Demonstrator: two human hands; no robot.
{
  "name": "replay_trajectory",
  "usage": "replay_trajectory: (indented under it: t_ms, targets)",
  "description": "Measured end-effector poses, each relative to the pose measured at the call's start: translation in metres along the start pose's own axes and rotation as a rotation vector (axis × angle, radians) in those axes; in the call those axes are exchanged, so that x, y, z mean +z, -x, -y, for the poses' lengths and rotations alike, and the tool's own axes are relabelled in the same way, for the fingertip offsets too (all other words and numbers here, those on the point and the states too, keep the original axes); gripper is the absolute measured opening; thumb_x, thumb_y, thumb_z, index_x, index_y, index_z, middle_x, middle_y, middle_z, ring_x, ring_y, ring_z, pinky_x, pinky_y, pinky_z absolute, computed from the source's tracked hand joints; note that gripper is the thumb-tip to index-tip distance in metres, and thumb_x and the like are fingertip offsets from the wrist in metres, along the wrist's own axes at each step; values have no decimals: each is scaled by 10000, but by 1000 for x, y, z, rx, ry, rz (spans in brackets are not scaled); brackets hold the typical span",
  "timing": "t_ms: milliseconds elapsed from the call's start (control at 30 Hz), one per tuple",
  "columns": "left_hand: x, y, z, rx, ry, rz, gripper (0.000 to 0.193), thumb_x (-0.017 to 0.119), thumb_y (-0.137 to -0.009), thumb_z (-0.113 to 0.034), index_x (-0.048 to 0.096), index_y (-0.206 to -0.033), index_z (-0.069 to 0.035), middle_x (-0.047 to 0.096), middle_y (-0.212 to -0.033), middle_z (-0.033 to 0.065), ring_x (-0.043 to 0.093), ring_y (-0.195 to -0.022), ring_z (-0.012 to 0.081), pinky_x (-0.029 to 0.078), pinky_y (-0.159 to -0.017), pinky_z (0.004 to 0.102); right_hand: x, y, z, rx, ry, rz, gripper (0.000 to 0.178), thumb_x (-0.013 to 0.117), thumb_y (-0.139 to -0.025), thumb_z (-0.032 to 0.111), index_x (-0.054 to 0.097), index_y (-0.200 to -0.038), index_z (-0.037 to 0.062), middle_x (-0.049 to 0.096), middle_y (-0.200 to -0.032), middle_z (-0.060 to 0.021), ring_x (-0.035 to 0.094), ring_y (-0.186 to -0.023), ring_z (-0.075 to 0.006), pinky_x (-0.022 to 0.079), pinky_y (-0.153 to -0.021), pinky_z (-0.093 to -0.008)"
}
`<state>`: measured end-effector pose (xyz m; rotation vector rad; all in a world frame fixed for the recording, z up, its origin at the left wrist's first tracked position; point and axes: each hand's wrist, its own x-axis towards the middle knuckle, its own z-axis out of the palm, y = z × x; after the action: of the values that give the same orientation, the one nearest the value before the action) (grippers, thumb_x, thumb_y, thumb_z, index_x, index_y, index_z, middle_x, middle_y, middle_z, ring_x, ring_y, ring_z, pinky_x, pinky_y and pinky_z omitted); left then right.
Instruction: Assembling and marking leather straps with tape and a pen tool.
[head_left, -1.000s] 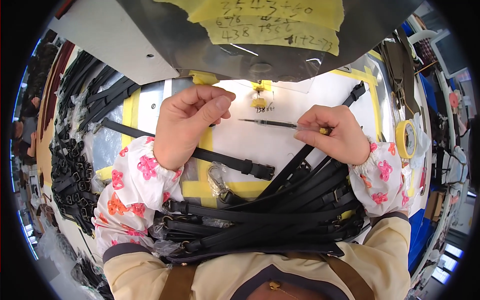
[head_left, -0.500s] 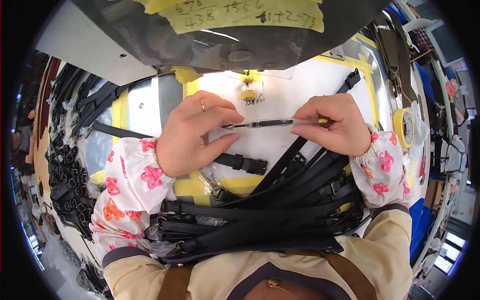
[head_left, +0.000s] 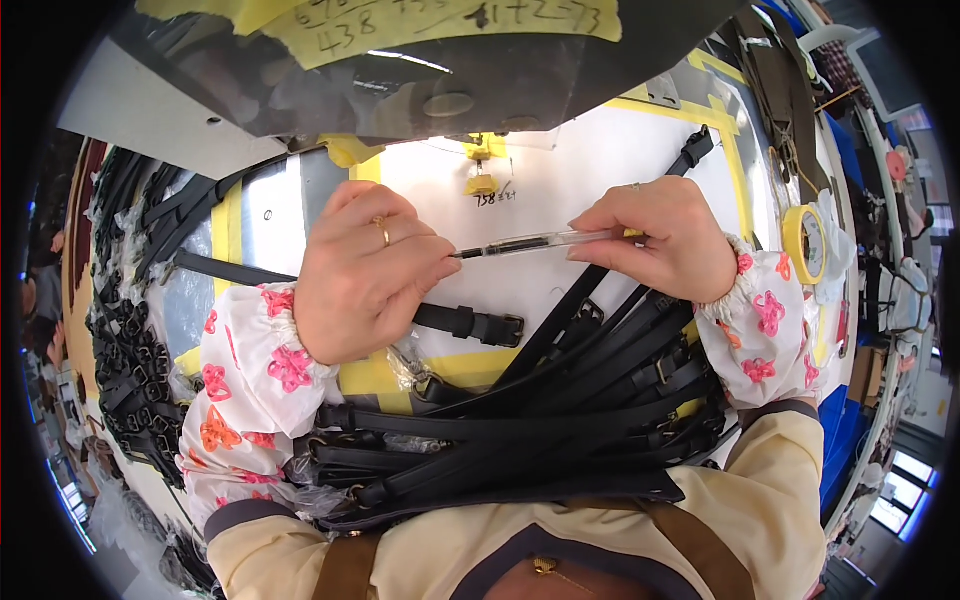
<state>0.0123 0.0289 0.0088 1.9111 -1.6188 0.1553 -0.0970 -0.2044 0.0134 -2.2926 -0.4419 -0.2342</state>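
1. We hold a pen (head_left: 530, 243) between both hands, over the pale counter (head_left: 590, 140); its clear barrel lies nearly along the nine-to-three line, dark tip toward nine.
2. Our left hand (head_left: 370, 270) has its grip closed, thumb and fingertips pinched together at the tip end; a ring (head_left: 382, 232) shows on one finger.
3. Our right hand (head_left: 665, 240) has its grip closed too, thumb below and fingers above, on the barrel's three o'clock end.
4. Taking the pen as the dial's centre, we see a small yellow block (head_left: 481, 185) at eleven o'clock, and a dark machine cover (head_left: 420, 95) farther out that way.
5. At seven o'clock, near our left hand, lies a black strap end with a buckle (head_left: 505, 330).
6. At six o'clock, crossed black straps (head_left: 530, 430) are heaped between our forearms, in front of our body.
7. At three o'clock, beyond our right hand, we see a yellow tape roll (head_left: 792, 245).
8. Between eight and nine o'clock, well apart, sits a cluster of black buckled straps (head_left: 135, 370).
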Motion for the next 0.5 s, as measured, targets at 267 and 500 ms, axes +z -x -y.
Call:
replay_trajectory:
  t_ms: [267,500]
  targets:
    - [1,-1,3,-25,25,-35,114,660,-624,-73,625,-730,-49,589,-674,28,520,-688,204,387,-661,306,-6,-1,7,89,-18,82,185,703,-649,87,607,-779,-3,588,-628,-75,557,-503,-150,426,-478,-210]
    - [0,-1,3,-76,98,-111,153,662,-624,-39,637,-775,-32,593,-665,44,529,-659,204,396,-622,286,-3,3,6,91,-86,-48,196,677,-662,35,587,-834,3,592,-701,-60,561,-570,-99,421,-477,-182]
